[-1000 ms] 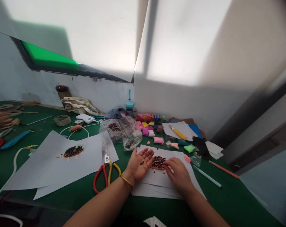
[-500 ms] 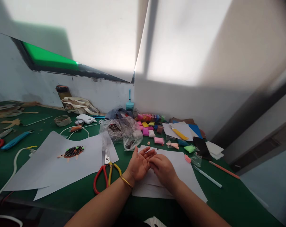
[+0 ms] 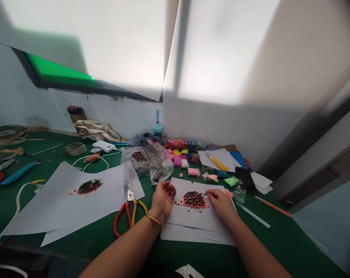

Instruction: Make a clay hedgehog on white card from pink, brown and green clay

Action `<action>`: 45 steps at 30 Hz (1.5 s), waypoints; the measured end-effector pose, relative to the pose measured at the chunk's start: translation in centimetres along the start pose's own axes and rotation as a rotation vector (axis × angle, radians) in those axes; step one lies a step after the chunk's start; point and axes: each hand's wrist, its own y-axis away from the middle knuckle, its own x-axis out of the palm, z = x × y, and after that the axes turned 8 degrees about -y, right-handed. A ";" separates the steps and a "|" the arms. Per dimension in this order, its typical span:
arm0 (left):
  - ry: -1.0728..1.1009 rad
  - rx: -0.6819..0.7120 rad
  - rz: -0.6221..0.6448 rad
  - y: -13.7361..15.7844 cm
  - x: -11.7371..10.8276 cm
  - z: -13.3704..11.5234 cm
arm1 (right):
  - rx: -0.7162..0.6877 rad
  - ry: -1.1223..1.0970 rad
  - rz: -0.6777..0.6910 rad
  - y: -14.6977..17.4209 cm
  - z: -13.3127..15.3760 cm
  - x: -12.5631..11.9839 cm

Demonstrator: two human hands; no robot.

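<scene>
A pink clay hedgehog with dark seed-like spines lies on the white paper in front of me. At its right upper edge my right hand pinches a small dark sunflower seed, close to the last spines. My left hand, with a gold bangle on its wrist, is palm up at the paper's left edge. Its fingers are curled inward, and whatever lies in the palm is hidden. Red-and-yellow-handled scissors lie just left of that wrist.
Another hedgehog picture lies on paper at left. Behind my hands are a plastic bag of dark seeds and several colourful clay packets. A yellow cutter and a white pen lie to the right.
My hands were together over the paper. Now the right has moved right to the hedgehog's edge, the left has curled its fingers and shifted slightly left, and the hedgehog is uncovered.
</scene>
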 end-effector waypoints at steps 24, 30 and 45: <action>-0.013 -0.027 0.004 0.1 0.1 -0.1 | -0.082 0.184 0.095 0.3 1.6 0.5; -0.021 -0.019 0.005 0.0 0.1 -0.1 | -0.090 0.136 0.105 0.1 0.8 0.4; -0.032 -0.012 0.001 0.1 0.1 0.0 | -0.103 0.118 0.085 0.4 1.2 0.3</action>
